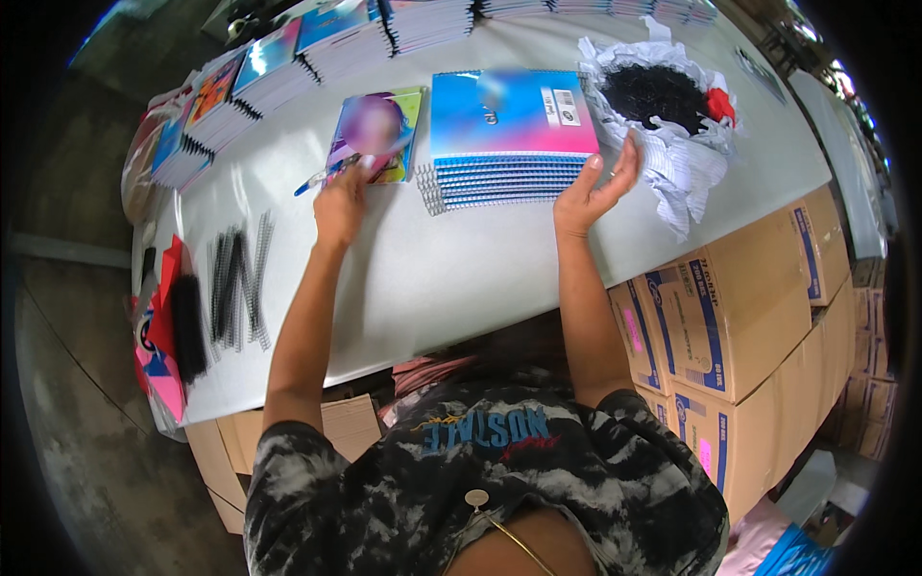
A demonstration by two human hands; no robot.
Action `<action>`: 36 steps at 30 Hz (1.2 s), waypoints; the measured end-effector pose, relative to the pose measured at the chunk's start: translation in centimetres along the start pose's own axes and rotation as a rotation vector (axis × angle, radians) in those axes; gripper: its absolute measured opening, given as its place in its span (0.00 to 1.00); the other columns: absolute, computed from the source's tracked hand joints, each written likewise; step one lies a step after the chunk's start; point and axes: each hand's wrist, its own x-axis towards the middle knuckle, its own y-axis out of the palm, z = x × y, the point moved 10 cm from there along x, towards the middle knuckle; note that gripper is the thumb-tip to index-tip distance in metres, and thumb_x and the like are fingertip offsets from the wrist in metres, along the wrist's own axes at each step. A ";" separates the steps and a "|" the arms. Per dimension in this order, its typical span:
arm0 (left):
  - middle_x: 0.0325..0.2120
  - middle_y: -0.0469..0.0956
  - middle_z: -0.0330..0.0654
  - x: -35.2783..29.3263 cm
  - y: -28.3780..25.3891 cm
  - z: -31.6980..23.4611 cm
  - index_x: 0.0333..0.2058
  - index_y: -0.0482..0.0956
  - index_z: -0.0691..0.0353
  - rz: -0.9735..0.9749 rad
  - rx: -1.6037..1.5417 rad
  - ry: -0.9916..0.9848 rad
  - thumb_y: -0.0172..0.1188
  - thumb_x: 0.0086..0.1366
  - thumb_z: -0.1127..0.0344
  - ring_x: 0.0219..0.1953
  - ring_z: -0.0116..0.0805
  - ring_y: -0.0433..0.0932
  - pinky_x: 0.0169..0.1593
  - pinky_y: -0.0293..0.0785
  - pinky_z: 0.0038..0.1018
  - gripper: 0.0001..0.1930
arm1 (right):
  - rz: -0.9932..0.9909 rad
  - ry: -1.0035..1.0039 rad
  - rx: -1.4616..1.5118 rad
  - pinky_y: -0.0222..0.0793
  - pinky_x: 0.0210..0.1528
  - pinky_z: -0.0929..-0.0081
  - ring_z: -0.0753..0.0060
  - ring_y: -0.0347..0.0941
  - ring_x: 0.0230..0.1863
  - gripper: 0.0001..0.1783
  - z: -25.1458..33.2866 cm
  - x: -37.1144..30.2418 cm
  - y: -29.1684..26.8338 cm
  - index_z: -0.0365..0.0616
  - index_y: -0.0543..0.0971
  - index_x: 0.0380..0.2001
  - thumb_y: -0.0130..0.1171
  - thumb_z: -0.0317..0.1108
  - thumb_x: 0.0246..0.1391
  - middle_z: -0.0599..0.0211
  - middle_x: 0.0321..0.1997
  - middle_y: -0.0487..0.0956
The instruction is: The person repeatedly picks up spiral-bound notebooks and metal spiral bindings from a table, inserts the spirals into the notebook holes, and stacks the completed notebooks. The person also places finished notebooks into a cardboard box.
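Note:
My left hand (341, 204) is closed on a slim blue-and-dark tool (312, 182), pen-like or a small pair of pliers; its exact kind is too small to make out. The hand lies over the lower edge of a purple, green and yellow notebook (396, 113). To the right stands a neat stack of blue-and-pink spiral notebooks (514, 120), their coils at the left of the near side. My right hand (594, 197) is at the stack's near right corner, thumb and fingers apart, holding nothing. Whether its thumb touches the stack, I cannot tell.
Crumpled white paper (687, 173) holds a heap of black wire pieces (653, 96) and a red item (719, 108). Loose black binding coils (235, 288) lie at left beside red packaging (163, 336). Notebook stacks (269, 62) line the far edge. Cardboard boxes (749, 326) stand right of me.

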 end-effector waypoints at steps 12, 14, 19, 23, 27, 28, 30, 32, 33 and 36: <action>0.36 0.75 0.47 1.4 -17.5 -8.8 0.30 0.76 0.66 0.195 -1.026 0.152 0.49 0.63 0.56 0.46 0.41 0.67 0.51 0.58 0.34 0.17 | 1.010 1.680 1.071 0.69 0.48 0.66 0.61 0.73 0.46 0.27 9.4 -6.5 8.8 0.33 0.66 0.51 0.51 0.43 0.54 0.50 0.46 0.74; 0.50 0.67 0.57 -1.1 -18.2 -10.0 0.26 0.79 0.65 0.234 -1.048 0.300 0.53 0.58 0.53 0.58 0.55 0.56 0.60 0.43 0.45 0.18 | 1.090 1.344 0.864 0.70 0.46 0.73 0.67 0.75 0.41 0.22 9.1 -5.0 8.4 0.33 0.70 0.49 0.54 0.34 0.52 0.54 0.42 0.77; 0.44 0.70 0.42 -10.7 -7.1 -3.3 0.45 0.69 0.65 0.212 -1.209 -0.637 0.55 0.56 0.72 0.46 0.29 0.68 0.50 0.62 0.24 0.17 | 1.300 0.732 0.881 0.67 0.47 0.79 0.77 0.73 0.41 0.13 10.7 -8.6 8.7 0.35 0.77 0.40 0.58 0.25 0.48 0.61 0.40 0.79; 0.35 0.74 0.43 -12.3 -4.7 0.4 0.39 0.73 0.63 0.258 -0.580 -0.445 0.51 0.53 0.79 0.37 0.37 0.71 0.43 0.66 0.30 0.13 | 1.236 0.715 0.748 0.68 0.42 0.83 0.79 0.73 0.37 0.13 7.6 -11.9 8.1 0.34 0.77 0.39 0.59 0.24 0.48 0.62 0.38 0.79; 0.37 0.74 0.49 -9.9 -11.1 11.4 0.36 0.77 0.61 -0.075 0.481 -0.529 0.54 0.58 0.59 0.43 0.48 0.70 0.48 0.66 0.34 0.14 | 1.221 0.615 0.789 0.69 0.41 0.83 0.79 0.74 0.36 0.13 8.6 -11.6 9.2 0.34 0.77 0.39 0.60 0.24 0.48 0.63 0.36 0.80; 0.36 0.75 0.48 -11.7 -9.8 15.2 0.37 0.77 0.59 0.090 0.555 -0.670 0.52 0.59 0.50 0.41 0.47 0.72 0.45 0.67 0.35 0.18 | 1.232 0.604 0.780 0.69 0.42 0.82 0.79 0.74 0.37 0.13 8.4 -11.7 9.3 0.34 0.77 0.40 0.59 0.24 0.48 0.63 0.37 0.80; 0.35 0.76 0.46 -12.2 -10.5 17.4 0.37 0.78 0.56 0.080 0.309 -0.841 0.52 0.58 0.50 0.40 0.45 0.73 0.43 0.67 0.36 0.17 | 1.191 0.549 0.716 0.68 0.43 0.81 0.78 0.73 0.38 0.14 8.4 -10.7 8.9 0.34 0.77 0.40 0.60 0.23 0.47 0.61 0.39 0.79; 0.30 0.78 0.44 -12.1 -12.5 18.3 0.35 0.80 0.52 0.049 0.150 -0.931 0.55 0.55 0.48 0.36 0.41 0.76 0.40 0.68 0.35 0.17 | 1.158 0.523 0.700 0.67 0.45 0.81 0.78 0.73 0.39 0.14 8.5 -10.0 8.8 0.33 0.76 0.40 0.60 0.23 0.47 0.61 0.40 0.78; 0.28 0.79 0.43 -12.1 -13.8 18.6 0.33 0.81 0.52 0.084 0.118 -0.980 0.57 0.54 0.48 0.34 0.39 0.77 0.38 0.69 0.33 0.16 | 1.153 0.521 0.715 0.67 0.45 0.82 0.79 0.73 0.39 0.14 8.6 -9.8 8.8 0.33 0.76 0.41 0.59 0.23 0.48 0.61 0.41 0.78; 0.27 0.79 0.43 -11.6 -17.0 19.4 0.32 0.81 0.58 0.065 0.025 -1.027 0.57 0.54 0.50 0.33 0.31 0.77 0.37 0.69 0.28 0.17 | 1.138 0.553 0.723 0.66 0.47 0.81 0.78 0.72 0.41 0.14 8.1 -9.6 9.0 0.33 0.76 0.41 0.58 0.23 0.50 0.61 0.41 0.78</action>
